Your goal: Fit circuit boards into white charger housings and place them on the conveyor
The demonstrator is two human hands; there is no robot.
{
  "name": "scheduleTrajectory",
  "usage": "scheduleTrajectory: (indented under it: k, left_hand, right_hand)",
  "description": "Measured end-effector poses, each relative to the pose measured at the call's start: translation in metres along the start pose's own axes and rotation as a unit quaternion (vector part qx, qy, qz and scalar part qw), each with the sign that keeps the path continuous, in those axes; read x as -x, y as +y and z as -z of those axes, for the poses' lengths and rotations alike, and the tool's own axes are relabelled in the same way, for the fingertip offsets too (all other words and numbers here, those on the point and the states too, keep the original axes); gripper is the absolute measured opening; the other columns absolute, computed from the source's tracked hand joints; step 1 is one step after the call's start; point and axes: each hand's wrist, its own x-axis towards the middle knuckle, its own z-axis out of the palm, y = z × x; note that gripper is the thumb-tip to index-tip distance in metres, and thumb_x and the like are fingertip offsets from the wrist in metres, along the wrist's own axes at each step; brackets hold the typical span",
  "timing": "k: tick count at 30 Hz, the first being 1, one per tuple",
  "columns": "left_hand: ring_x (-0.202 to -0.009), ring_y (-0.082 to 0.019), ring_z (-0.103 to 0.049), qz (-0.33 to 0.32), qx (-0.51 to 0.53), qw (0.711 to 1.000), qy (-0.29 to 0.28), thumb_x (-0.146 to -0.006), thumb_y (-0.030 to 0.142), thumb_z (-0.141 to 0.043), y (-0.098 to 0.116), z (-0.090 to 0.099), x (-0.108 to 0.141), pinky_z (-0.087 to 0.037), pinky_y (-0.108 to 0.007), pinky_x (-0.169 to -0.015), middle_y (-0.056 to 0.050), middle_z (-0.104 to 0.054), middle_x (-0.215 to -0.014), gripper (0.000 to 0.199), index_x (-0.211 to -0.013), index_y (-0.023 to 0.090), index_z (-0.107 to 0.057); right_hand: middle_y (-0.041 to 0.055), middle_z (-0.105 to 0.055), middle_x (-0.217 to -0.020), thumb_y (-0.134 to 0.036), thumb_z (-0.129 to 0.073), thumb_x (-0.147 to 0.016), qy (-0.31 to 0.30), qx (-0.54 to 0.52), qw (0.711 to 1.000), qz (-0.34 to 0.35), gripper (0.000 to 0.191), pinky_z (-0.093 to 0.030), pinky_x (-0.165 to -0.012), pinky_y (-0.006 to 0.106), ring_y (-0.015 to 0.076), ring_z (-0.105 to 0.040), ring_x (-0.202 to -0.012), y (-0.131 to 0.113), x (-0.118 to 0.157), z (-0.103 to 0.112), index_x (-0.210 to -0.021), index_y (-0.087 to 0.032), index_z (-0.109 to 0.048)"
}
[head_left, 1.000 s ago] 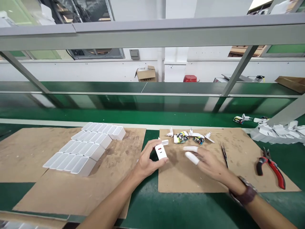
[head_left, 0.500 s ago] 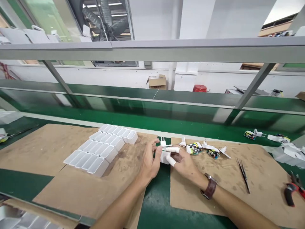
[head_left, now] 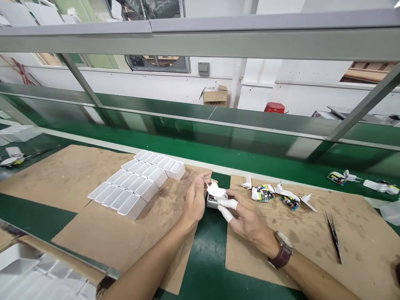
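Observation:
Between my hands is a white power adapter, with an open case [head_left: 212, 204] showing part of a circuit board inside. Its white plug cover [head_left: 218, 191] sits tilted over the case, prongs toward the upper left. My left hand [head_left: 196, 198] curls round the adapter's left side, fingertips by the prongs. White finger cots cover two fingers of my right hand [head_left: 245, 214], which grips the adapter from the right. Just right of it lie circuit boards [head_left: 263, 193] with white plug covers attached. My hands partly hide the case.
Rows of open white cases [head_left: 131, 183] stand on the left cardboard sheet [head_left: 125, 241]. Tweezers [head_left: 333, 239] lie on the right cardboard [head_left: 300, 246]. More white cases [head_left: 46, 275] fill a box at the lower left. A metal shelf beam [head_left: 200, 43] crosses above the green bench.
The view has tipped downward. The plug cover has tilted, its prongs swinging from upright toward the left, and the circuit board inside the case now shows.

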Motion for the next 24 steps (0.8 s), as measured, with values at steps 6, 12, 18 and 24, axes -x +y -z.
scheduleTrajectory:
  k: [6,12,18,24]
  left_hand:
    - [-0.102,-0.025,-0.073,0.029,0.028,0.999,-0.024,-0.108,0.062,-0.030,0.001,-0.005,0.001,-0.054,-0.042,-0.096,-0.011,-0.078,-0.106,0.059,-0.131,0.016,-0.060]
    - [-0.108,-0.026,-0.071,-0.015,0.014,0.998,-0.053,-0.108,0.058,-0.037,0.001,-0.001,0.004,-0.054,-0.045,-0.099,-0.014,-0.074,-0.116,0.053,-0.136,0.017,-0.054]
    - [-0.129,-0.032,-0.062,-0.174,-0.154,0.962,-0.140,-0.084,0.030,-0.081,0.009,-0.005,0.009,-0.052,-0.051,-0.109,-0.015,-0.062,-0.138,0.065,-0.142,0.023,-0.051]
    - [-0.127,-0.030,-0.063,-0.225,-0.197,0.946,-0.128,-0.089,0.016,-0.070,0.016,-0.010,0.013,-0.057,-0.047,-0.105,-0.014,-0.061,-0.135,0.056,-0.142,0.025,-0.053]
  right_hand:
    - [0.0128,-0.064,-0.121,-0.015,-0.051,-0.100,-0.053,0.015,0.997,-0.045,0.033,-0.058,-0.084,0.043,0.0271,-0.065,-0.099,0.003,0.003,-0.001,-0.127,-0.027,-0.067]
    - [0.0095,-0.068,-0.124,-0.031,-0.060,-0.100,0.029,-0.188,0.968,-0.162,0.026,-0.057,-0.095,0.042,0.0262,-0.066,-0.109,0.008,0.003,-0.008,-0.125,-0.027,-0.066]
    - [0.0069,-0.076,-0.110,-0.050,-0.078,-0.082,0.108,-0.514,0.780,-0.339,0.041,-0.063,-0.084,0.045,0.0292,-0.074,-0.097,0.018,-0.008,-0.007,-0.112,-0.024,-0.067]
    - [0.0071,-0.078,-0.104,-0.047,-0.080,-0.078,0.084,-0.544,0.754,-0.358,0.037,-0.063,-0.082,0.045,0.0308,-0.075,-0.097,0.010,-0.014,-0.001,-0.104,-0.022,-0.072]
